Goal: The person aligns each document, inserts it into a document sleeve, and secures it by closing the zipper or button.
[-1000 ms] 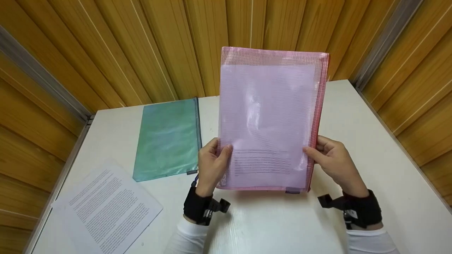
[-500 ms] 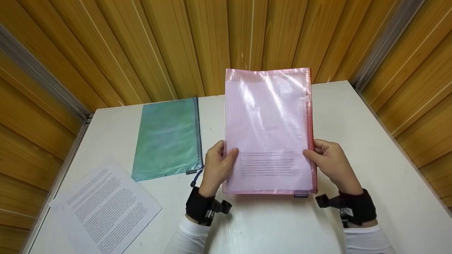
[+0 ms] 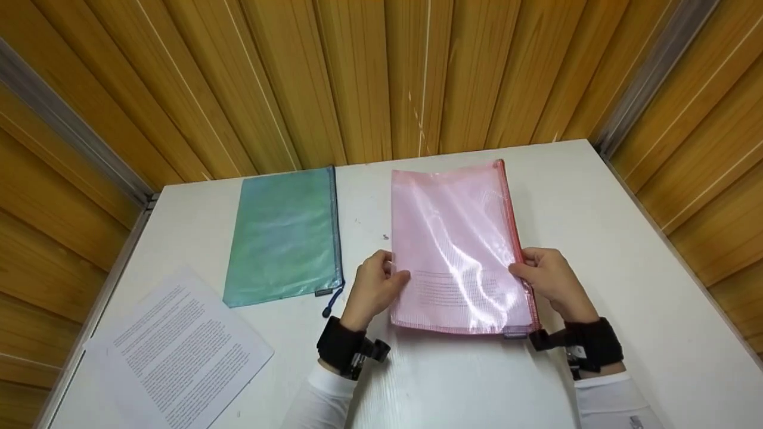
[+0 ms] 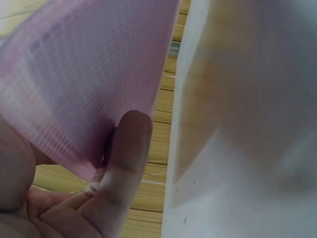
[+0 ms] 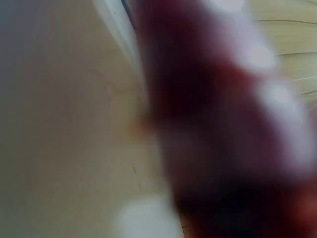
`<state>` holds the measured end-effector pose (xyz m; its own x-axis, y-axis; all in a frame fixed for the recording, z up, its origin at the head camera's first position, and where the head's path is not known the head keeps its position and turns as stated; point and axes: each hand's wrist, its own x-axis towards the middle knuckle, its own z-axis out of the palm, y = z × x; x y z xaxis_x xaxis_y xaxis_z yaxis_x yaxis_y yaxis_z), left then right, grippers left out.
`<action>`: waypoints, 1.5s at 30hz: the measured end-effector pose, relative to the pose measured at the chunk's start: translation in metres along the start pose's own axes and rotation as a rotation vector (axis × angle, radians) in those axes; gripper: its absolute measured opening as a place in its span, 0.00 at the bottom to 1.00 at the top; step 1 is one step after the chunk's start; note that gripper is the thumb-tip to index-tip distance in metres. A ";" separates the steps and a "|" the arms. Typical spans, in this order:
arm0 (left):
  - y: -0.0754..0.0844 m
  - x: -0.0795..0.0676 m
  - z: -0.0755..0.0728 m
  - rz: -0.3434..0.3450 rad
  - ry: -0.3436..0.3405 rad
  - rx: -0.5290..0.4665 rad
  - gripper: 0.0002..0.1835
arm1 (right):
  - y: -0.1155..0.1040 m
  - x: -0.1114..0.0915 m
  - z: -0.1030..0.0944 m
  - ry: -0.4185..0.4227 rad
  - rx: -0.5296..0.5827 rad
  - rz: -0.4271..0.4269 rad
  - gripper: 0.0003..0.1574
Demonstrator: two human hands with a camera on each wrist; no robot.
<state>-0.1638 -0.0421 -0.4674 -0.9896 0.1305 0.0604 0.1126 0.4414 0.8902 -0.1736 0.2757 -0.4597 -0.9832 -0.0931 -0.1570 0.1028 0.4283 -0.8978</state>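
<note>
A pink mesh zipper pouch [image 3: 453,238] with a red zipper edge and a printed sheet inside is held over the table. My left hand [image 3: 375,286] pinches its left edge, thumb on the front face. The right hand [image 3: 554,280] pinches the zipper edge on the opposite side. In the left wrist view, the fingers [image 4: 131,144] lie along the underside of the pouch [image 4: 94,74], clear of the tabletop. The right wrist view is mostly filled by the blurred red edge of the pouch [image 5: 213,99], which hides the right fingers.
On the white table [image 3: 632,286], a green zipper pouch [image 3: 283,232] with a dark blue zipper and pull cord lies left of the pink one. Printed sheets [image 3: 185,351] lie at the front left. Wood-panelled walls [image 3: 357,77] close off the back and sides.
Both hands have lowered the pink pouch and tipped its far end down toward the table, from nearly upright to flatter. The green pouch and the printed sheets stay in place.
</note>
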 end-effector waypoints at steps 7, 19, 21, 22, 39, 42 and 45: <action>-0.005 -0.001 0.004 -0.066 -0.031 0.119 0.24 | 0.010 0.004 0.003 0.008 -0.073 0.035 0.24; -0.008 -0.006 0.010 -0.074 -0.196 0.269 0.55 | 0.016 0.009 0.006 0.031 -0.307 -0.010 0.30; -0.007 -0.007 0.011 -0.059 -0.213 0.316 0.57 | 0.015 0.009 0.006 0.040 -0.337 -0.032 0.33; -0.007 -0.008 0.011 -0.050 -0.223 0.340 0.58 | 0.015 0.009 0.007 0.040 -0.350 -0.040 0.34; -0.009 -0.013 0.033 0.087 -0.038 0.636 0.22 | 0.020 0.005 0.004 -0.161 -0.551 -0.160 0.60; -0.010 -0.015 0.039 0.113 0.016 0.646 0.18 | 0.021 0.005 0.005 -0.159 -0.585 -0.146 0.60; -0.010 -0.016 0.043 0.130 0.053 0.645 0.13 | 0.024 0.005 0.007 -0.114 -0.621 -0.148 0.56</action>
<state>-0.1455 -0.0101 -0.4967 -0.9656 0.1822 0.1855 0.2461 0.8705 0.4262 -0.1754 0.2791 -0.4849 -0.9546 -0.2710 -0.1234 -0.1723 0.8406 -0.5135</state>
